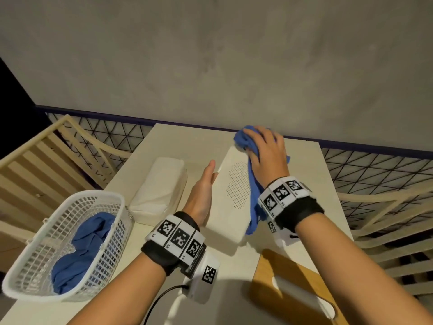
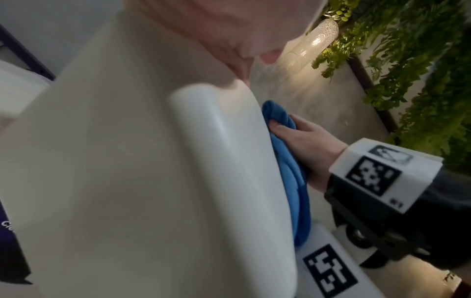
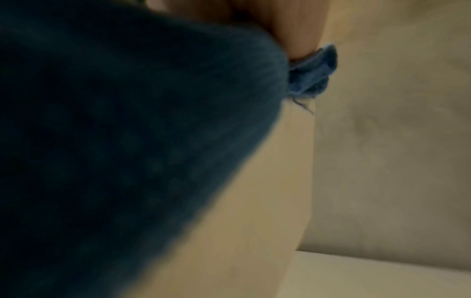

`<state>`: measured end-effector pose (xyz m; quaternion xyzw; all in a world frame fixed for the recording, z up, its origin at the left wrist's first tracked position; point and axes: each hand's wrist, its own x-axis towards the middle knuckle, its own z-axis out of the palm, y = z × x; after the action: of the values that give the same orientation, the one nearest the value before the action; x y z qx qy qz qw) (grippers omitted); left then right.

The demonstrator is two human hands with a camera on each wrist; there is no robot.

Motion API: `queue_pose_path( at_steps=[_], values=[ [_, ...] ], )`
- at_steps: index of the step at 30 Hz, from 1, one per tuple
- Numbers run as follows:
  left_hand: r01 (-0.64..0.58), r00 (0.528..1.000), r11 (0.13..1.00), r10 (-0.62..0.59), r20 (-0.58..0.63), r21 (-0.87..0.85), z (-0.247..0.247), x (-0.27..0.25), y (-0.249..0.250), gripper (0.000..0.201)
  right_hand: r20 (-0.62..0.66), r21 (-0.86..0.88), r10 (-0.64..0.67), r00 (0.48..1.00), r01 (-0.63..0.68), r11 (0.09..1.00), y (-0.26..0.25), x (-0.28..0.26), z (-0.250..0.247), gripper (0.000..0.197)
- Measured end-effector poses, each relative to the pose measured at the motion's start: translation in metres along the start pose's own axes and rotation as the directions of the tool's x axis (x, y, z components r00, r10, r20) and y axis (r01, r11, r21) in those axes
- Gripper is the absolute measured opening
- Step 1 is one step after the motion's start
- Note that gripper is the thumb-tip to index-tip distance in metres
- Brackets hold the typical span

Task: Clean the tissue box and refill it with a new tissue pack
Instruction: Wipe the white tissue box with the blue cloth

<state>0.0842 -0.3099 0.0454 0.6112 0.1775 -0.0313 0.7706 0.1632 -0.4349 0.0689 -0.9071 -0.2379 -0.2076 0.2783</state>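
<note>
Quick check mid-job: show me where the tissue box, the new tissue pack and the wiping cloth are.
tissue box [image 1: 230,207]: head view, bare top face beside the dotted patch.
new tissue pack [image 1: 161,184]: head view, middle of its top.
wiping cloth [image 1: 255,198]: head view, strip trailing behind the right hand.

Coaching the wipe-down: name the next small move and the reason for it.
Probably draw the blue cloth back toward the near end of the tissue box. The right hand presses it at the far end, the near end is still uncovered, and the left hand braces the box's side.
</note>
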Motion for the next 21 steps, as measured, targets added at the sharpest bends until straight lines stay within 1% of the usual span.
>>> queue_pose_path(
  at_steps=[1,2,3,4,5,6,7,10,11,13,15,16,17,18,20,21],
  values=[
    [0.001,1.0,1.0,-0.001,0.016,0.01,0.001,0.0,0.002,0.053,0.025,-0.027,0.042,0.999,-0.041,0.999,0.0,0.002,0.0,0.043],
    [0.014,0.999,1.0,-0.014,0.038,-0.008,0.001,0.001,0.003,0.053,0.045,-0.048,0.01,0.999,-0.008,0.999,-0.006,-0.003,0.001,0.044],
    [0.032,0.998,0.999,-0.03,0.046,-0.044,0.002,0.002,0.006,0.056,0.051,-0.065,-0.091,0.995,0.094,0.993,-0.014,-0.013,0.002,0.047],
    [0.041,0.998,0.995,-0.038,0.042,-0.086,0.003,0.003,0.01,0.059,0.037,-0.092,-0.214,0.976,0.217,0.972,-0.019,-0.025,0.006,0.049],
    [0.052,0.998,0.991,-0.048,0.037,-0.124,0.003,0.004,0.014,0.061,0.031,-0.102,-0.291,0.956,0.292,0.951,-0.023,-0.041,0.012,0.049],
    [0.056,0.998,0.986,-0.053,0.022,-0.157,0.002,0.005,0.016,0.063,0.035,-0.112,-0.335,0.941,0.337,0.935,-0.026,-0.057,0.018,0.043],
    [0.063,0.998,0.982,-0.06,0.022,-0.18,0.0,0.007,0.017,0.064,0.069,-0.131,-0.367,0.928,0.373,0.919,-0.026,-0.071,0.024,0.039],
    [0.108,0.994,0.97,-0.098,0.057,-0.217,-0.003,0.009,0.019,0.061,0.245,-0.14,-0.4,0.883,0.44,0.887,-0.023,-0.096,0.032,0.045],
    [0.107,0.994,0.971,-0.097,0.056,-0.216,-0.002,0.01,0.021,0.058,0.275,-0.144,-0.406,0.872,0.455,0.879,-0.023,-0.094,0.028,0.045],
    [0.094,0.996,0.969,-0.09,0.024,-0.23,0.001,0.009,0.024,0.052,0.269,-0.162,-0.427,0.863,0.477,0.864,-0.019,-0.079,0.022,0.039],
    [0.066,0.997,0.964,-0.074,-0.024,-0.256,0.007,0.008,0.026,0.052,0.215,-0.198,-0.408,0.887,0.449,0.871,-0.023,-0.058,0.009,0.039],
    [0.057,0.997,0.964,-0.069,-0.04,-0.261,0.011,0.008,0.026,0.057,0.197,-0.192,-0.383,0.903,0.418,0.888,-0.024,-0.046,0.003,0.039],
    [0.039,0.997,0.964,-0.054,-0.05,-0.263,0.014,0.01,0.023,0.06,0.193,-0.162,-0.322,0.927,0.354,0.921,-0.023,-0.034,-0.002,0.041],
    [0.032,0.998,0.966,-0.045,-0.047,-0.257,0.017,0.012,0.021,0.057,0.203,-0.144,-0.242,0.949,0.273,0.951,-0.017,-0.021,-0.005,0.044],
    [0.044,0.999,0.966,-0.047,-0.004,-0.255,0.021,0.012,0.014,0.047,0.173,-0.096,-0.09,0.981,0.108,0.99,0.003,0.002,-0.009,0.048],
    [0.058,0.998,0.969,-0.054,0.022,-0.241,0.022,0.012,0.011,0.047,0.141,-0.078,-0.029,0.99,0.04,0.996,0.013,0.012,-0.013,0.047]
  ],
)
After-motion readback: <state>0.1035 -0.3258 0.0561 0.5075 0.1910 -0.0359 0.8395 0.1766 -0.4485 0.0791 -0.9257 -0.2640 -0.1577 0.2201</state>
